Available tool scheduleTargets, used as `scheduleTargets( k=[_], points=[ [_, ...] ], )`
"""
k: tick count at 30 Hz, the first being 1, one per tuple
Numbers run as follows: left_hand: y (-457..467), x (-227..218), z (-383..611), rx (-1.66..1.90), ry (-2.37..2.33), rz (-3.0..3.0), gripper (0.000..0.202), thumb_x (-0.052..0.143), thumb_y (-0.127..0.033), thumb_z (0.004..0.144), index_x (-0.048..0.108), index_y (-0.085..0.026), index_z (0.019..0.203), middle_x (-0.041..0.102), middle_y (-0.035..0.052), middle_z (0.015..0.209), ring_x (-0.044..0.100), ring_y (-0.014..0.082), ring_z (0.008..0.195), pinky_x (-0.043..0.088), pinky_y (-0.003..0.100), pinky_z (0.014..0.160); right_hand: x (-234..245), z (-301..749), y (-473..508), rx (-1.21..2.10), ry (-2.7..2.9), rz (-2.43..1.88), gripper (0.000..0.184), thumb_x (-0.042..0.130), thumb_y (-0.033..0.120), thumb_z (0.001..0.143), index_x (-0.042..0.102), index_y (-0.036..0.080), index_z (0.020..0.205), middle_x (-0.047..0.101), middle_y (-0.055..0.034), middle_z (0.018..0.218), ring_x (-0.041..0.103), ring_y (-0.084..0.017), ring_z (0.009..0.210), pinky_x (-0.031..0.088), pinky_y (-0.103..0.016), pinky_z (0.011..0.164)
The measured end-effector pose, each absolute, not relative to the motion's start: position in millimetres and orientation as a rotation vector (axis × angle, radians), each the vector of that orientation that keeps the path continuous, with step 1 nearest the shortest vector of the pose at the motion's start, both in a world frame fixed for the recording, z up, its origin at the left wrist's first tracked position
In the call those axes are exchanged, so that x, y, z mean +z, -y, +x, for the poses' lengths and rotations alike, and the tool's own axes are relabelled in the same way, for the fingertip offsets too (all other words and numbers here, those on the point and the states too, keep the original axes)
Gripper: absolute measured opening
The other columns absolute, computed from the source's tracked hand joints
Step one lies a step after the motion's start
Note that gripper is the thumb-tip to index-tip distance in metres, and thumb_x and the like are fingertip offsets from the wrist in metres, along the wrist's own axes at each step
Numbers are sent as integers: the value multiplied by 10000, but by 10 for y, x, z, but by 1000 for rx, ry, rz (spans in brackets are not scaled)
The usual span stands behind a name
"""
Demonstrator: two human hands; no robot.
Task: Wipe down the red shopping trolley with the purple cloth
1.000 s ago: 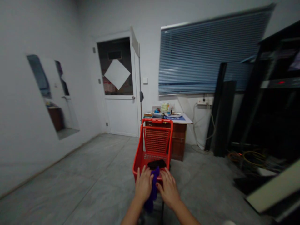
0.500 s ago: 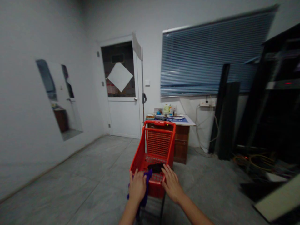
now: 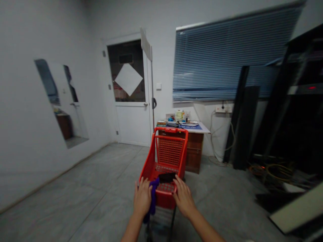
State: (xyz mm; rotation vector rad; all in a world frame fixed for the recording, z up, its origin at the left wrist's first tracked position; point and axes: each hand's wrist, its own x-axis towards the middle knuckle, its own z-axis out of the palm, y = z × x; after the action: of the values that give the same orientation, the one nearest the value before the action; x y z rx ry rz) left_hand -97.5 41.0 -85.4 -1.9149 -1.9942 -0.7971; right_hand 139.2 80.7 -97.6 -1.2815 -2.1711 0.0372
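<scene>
A red plastic shopping cart (image 3: pixel 165 200) stands in front of me, its near rim between my hands. My left hand (image 3: pixel 142 197) is at the left near corner, with a purple cloth (image 3: pixel 152 198) bunched against its thumb side and hanging down over the rim. The fingers curl over the edge, and part of the grip is hidden behind the hand. My right hand (image 3: pixel 183 196) lies at the right near corner, its fingers extended and apart, fingertips at the rim. Inside the basket lies a dark, flat item (image 3: pixel 167 177), too dim to identify.
Beyond the cart stands a brown wooden desk (image 3: pixel 194 148) with small items on top. A white door (image 3: pixel 132 126) and a mirror (image 3: pixel 68 121) are to the left. Dark panels (image 3: pixel 246 134), coiled cables (image 3: pixel 279 172) and a pale board (image 3: pixel 295 211) are on the right.
My left hand and the purple cloth have shifted slightly left, and the cloth now hangs mostly on the hand's right side. My right hand stays at the rim. The view has moved slightly.
</scene>
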Motion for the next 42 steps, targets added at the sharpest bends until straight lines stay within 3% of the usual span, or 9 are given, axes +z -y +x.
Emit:
scheduleTargets(
  k=[5,11,16,21,25,29,34,37,42],
  points=[
    [-356,-874,-654,-817,2053,-1776,400,330,-225,978,648,-144,1208,651,130,1293,472,303,1342,263,583,1162,-1063,1222,-718,-5,2106,-1282,526,367,424,983,405,217,1465,378,-90,1545,368,-224,1403,373,-441,1112],
    [-196,-1042,-413,-881,1842,-2110,436,330,-213,988,512,-230,1383,535,54,1448,349,233,1431,257,553,1190,-1086,1243,-562,-41,2097,-1318,533,381,467,976,413,256,1464,388,-59,1542,390,-246,1386,373,-457,1109],
    [-157,-1021,-822,-896,1873,-2150,427,326,-221,993,511,-245,1377,547,35,1437,323,213,1444,231,546,1204,-952,1160,-348,44,2162,-1378,539,463,459,943,431,299,1457,359,-17,1558,405,-275,1369,342,-469,1127],
    [-202,-842,-1242,-844,2018,-2080,393,318,-227,986,617,-204,1241,646,43,1312,412,235,1394,273,533,1187,-643,905,-305,137,2290,-1265,507,524,484,916,503,336,1400,445,-4,1508,399,-275,1375,288,-468,1158],
    [-203,-742,-1219,-761,2094,-2020,381,329,-206,967,667,-167,1140,699,69,1212,504,259,1322,262,546,1186,-381,802,-613,77,2289,-1192,445,482,477,946,611,230,1293,506,-50,1459,330,-244,1425,197,-436,1203],
    [-157,-935,-911,-827,2109,-1835,418,297,-214,971,658,-161,1175,683,105,1242,538,272,1286,302,557,1161,-323,859,-971,34,2252,-1345,435,401,408,982,633,164,1257,551,-96,1408,371,-267,1400,210,-462,1194],
    [-187,-1181,-874,-958,2008,-1766,430,311,-225,969,586,-161,1294,630,95,1332,486,247,1336,354,524,1141,-402,942,-1028,16,2259,-1331,477,379,454,984,611,166,1286,597,-85,1332,383,-256,1382,224,-393,1188],
    [-246,-1171,-1024,-941,1977,-1716,411,313,-210,966,635,-166,1218,671,83,1268,527,244,1294,366,519,1129,-381,865,-940,26,2259,-1359,471,352,448,990,626,186,1269,598,-76,1332,383,-256,1379,182,-394,1199],
    [-346,-1030,-889,-828,2050,-1419,424,297,-192,967,693,-98,1084,727,139,1107,594,323,1190,396,570,1063,-384,589,-821,42,2202,-1488,548,292,463,993,567,156,1354,548,-110,1403,346,-287,1405,161,-423,1195]
  ],
)
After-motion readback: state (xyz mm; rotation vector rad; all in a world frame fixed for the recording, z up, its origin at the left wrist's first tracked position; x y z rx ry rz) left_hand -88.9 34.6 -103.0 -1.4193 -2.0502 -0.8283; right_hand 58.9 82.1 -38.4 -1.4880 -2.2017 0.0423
